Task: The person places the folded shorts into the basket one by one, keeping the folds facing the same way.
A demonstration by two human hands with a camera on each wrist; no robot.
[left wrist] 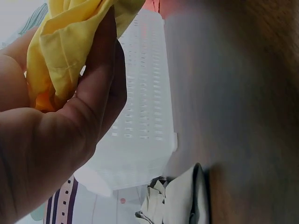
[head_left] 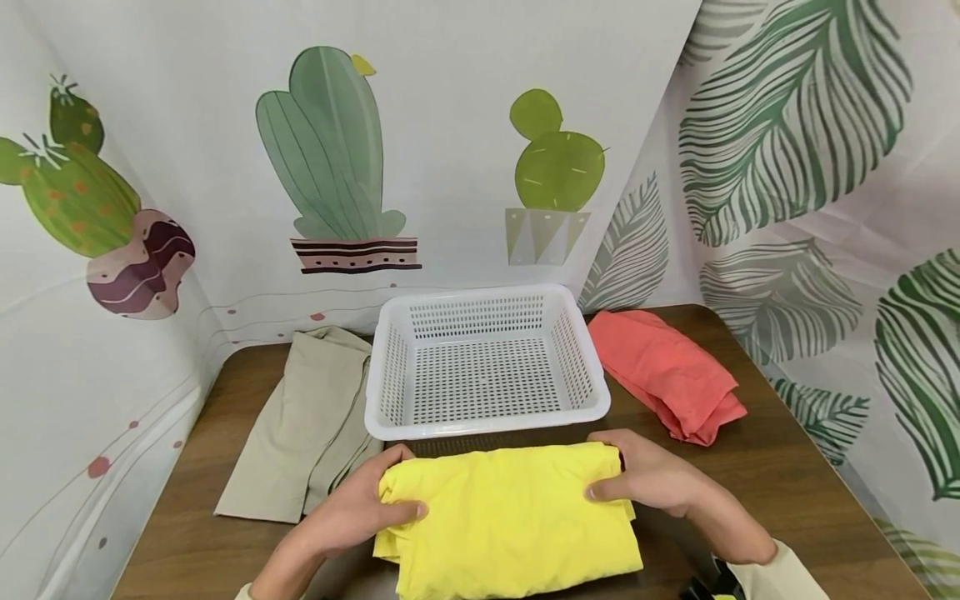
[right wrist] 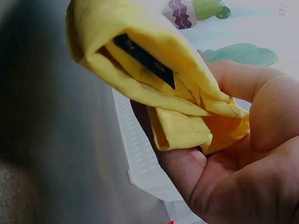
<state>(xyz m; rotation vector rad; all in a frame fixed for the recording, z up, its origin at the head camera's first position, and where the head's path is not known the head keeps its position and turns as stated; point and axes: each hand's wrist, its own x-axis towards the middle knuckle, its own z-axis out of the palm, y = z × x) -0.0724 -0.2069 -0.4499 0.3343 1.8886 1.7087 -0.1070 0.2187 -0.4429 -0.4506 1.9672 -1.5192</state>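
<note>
A folded yellow garment (head_left: 510, 525) hangs between both hands, just in front of the white basket. My left hand (head_left: 363, 504) grips its left end, thumb on the near face and fingers behind. At the other end my right hand (head_left: 652, 475) holds it the same way. In the left wrist view the yellow cloth (left wrist: 65, 51) is bunched between thumb and fingers. Folded layers and a dark label (right wrist: 145, 60) show in the right wrist view. The white perforated basket (head_left: 487, 429) stands behind the garment, and no item shows inside it.
Folded beige-grey trousers (head_left: 300, 433) lie left of the basket on the brown wooden table (head_left: 795, 500). A folded coral-red cloth (head_left: 667, 367) lies to the right. Behind the table hangs a white curtain (head_left: 465, 150) printed with cacti and leaves.
</note>
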